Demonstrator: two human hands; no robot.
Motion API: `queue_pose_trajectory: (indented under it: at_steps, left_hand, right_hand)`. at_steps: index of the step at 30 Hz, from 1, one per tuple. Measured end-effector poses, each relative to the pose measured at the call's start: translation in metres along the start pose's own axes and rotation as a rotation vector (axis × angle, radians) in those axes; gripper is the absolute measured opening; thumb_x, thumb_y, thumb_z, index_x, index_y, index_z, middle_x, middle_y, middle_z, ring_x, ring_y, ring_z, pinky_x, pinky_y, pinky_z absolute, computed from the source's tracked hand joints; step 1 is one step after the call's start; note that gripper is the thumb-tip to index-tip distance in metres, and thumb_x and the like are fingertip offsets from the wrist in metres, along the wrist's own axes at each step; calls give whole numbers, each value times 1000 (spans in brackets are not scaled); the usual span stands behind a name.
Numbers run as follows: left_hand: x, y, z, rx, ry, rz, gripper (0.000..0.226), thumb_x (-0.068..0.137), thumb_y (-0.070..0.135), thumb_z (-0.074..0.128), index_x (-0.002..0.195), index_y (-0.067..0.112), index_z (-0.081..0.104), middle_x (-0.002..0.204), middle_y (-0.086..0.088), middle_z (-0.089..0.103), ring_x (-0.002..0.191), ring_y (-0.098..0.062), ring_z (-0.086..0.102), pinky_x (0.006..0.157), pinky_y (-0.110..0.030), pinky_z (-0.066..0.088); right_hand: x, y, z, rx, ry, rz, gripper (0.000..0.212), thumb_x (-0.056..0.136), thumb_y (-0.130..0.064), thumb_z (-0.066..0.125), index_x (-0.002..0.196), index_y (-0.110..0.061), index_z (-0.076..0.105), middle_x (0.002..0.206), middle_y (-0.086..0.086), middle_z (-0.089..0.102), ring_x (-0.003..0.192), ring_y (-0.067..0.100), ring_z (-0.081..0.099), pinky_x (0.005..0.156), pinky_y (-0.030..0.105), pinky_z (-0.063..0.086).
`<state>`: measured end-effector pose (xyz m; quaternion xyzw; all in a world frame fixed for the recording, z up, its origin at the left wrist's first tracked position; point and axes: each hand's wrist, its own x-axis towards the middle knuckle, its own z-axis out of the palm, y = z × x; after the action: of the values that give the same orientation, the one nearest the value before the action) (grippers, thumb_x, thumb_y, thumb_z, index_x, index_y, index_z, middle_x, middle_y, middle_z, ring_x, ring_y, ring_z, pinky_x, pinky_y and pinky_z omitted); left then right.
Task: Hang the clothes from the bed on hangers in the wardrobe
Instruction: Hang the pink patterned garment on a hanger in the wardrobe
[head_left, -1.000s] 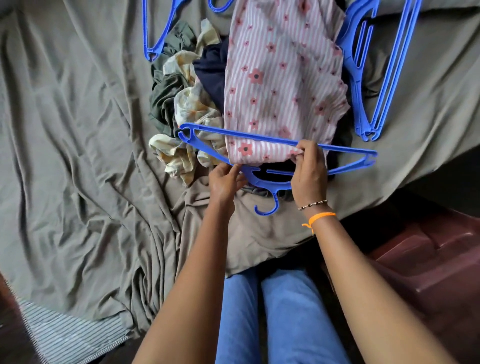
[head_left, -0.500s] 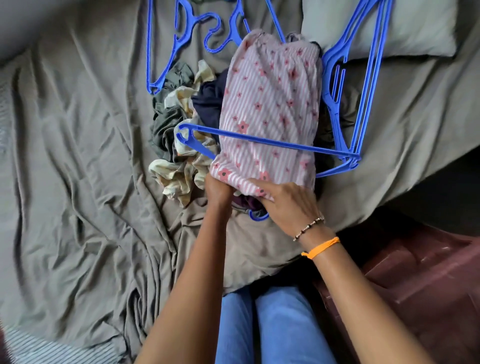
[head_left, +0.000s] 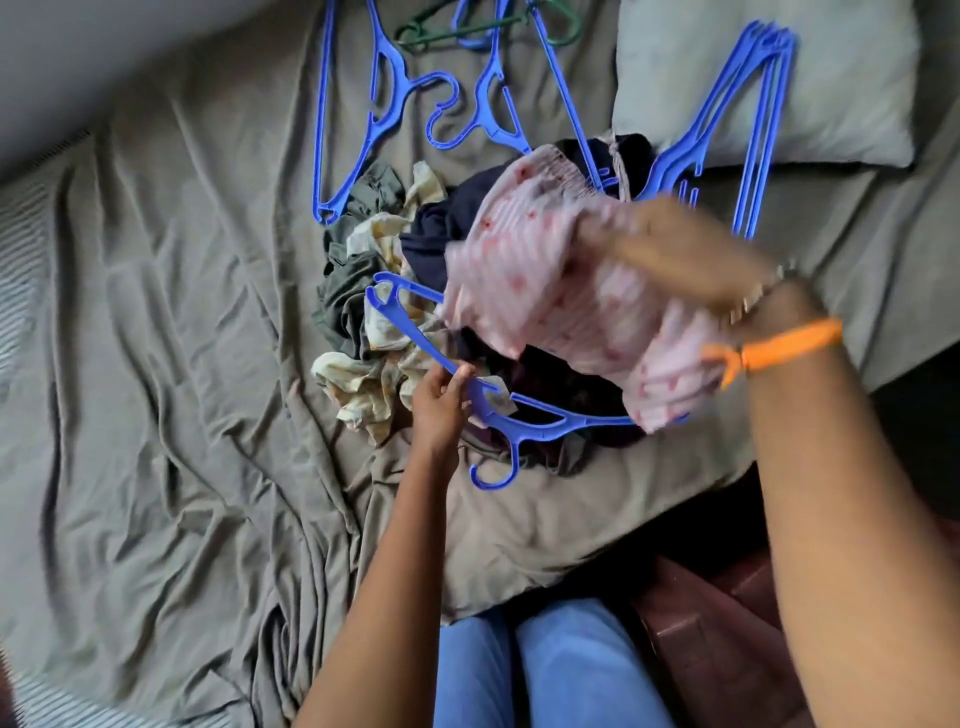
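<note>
To the left of the left hand the grey bedsheet lies wrinkled but bare, an open way across. Just beyond that hand's fingers the heap of crumpled clothes blocks the path, with the blue hanger it holds lying across the heap. Between the two hands the pink striped garment fills the gap. Beyond the blurred right hand, spare blue hangers rest against a pillow; more loose hangers lie past the heap.
</note>
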<state>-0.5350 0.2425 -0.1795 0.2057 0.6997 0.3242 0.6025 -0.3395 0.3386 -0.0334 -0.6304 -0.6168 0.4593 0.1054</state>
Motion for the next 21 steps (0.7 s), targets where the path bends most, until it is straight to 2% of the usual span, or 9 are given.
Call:
queue_pose_trajectory:
  at_steps: [2, 3, 5, 8, 11, 13, 15, 18, 21]
  left_hand:
    - [3, 4, 3, 2, -15, -11, 18, 97, 10, 50, 80, 12, 55, 70, -4, 61, 65, -16, 66, 57, -28, 53]
    - [3, 7, 4, 2, -31, -26, 19, 97, 11, 49, 80, 12, 54, 69, -2, 61, 61, -11, 66, 54, -23, 52]
    - [7, 9, 6, 34, -59, -60, 17, 97, 10, 50, 80, 14, 55, 74, -3, 60, 61, -9, 63, 52, -20, 51]
    - [13, 9, 11, 123, 106, 6, 10, 91, 7, 59, 91, 15, 52, 85, -6, 56, 71, -15, 58, 67, -31, 51]
    - [11, 21, 20, 488, 459, 314, 38, 83, 25, 69, 110, 6, 48, 106, -6, 49, 98, -22, 49, 88, -31, 39]
    - [10, 31, 31, 696, 426, 498, 60, 76, 41, 72, 118, 6, 46, 114, -7, 47, 108, -23, 43, 91, -29, 33]
    - [19, 34, 39, 842, 365, 552, 74, 70, 47, 74, 125, 7, 44, 122, -9, 45, 112, -25, 38, 93, -28, 27]
    - [35, 40, 35, 891, 385, 641, 52, 72, 28, 69, 117, 8, 53, 113, -6, 57, 100, -30, 45, 84, -35, 34]
    - [43, 52, 24, 965, 445, 816, 17, 73, 15, 65, 90, 9, 63, 87, -4, 67, 82, -32, 53, 73, -34, 33]
  right_hand:
    - [57, 21, -28, -192, 406, 33, 26, 94, -34, 50, 89, -12, 64, 84, 17, 63, 80, 22, 61, 70, 28, 44]
    - [76, 33, -34, -282, 552, 74, 29, 91, -32, 49, 114, -19, 60, 107, 15, 63, 103, 31, 57, 84, 33, 43]
    - [88, 62, -25, -410, 627, 159, 43, 87, -28, 49, 130, -22, 47, 127, 12, 52, 122, 35, 44, 98, 42, 33]
    - [62, 100, 35, -396, 620, 128, 24, 85, -17, 47, 106, -11, 57, 114, 18, 54, 109, 40, 48, 95, 40, 26]
    - [18, 122, 110, -185, 589, 212, 11, 80, -7, 57, 91, -6, 58, 103, 20, 54, 99, 41, 50, 89, 40, 30]
    - [5, 137, 146, 46, 630, 403, 25, 77, -7, 67, 98, 1, 55, 109, 23, 52, 102, 38, 48, 91, 40, 32]
    - [6, 147, 163, 315, 704, 567, 42, 74, -9, 73, 106, 6, 50, 112, 23, 50, 104, 34, 48, 94, 40, 36]
    - [19, 157, 161, 629, 714, 667, 47, 72, -11, 78, 109, 6, 53, 105, 13, 53, 95, 21, 51, 86, 34, 44]
    - [21, 171, 152, 606, 665, 618, 19, 74, -12, 77, 80, -9, 60, 83, 10, 58, 78, 20, 54, 72, 36, 50]
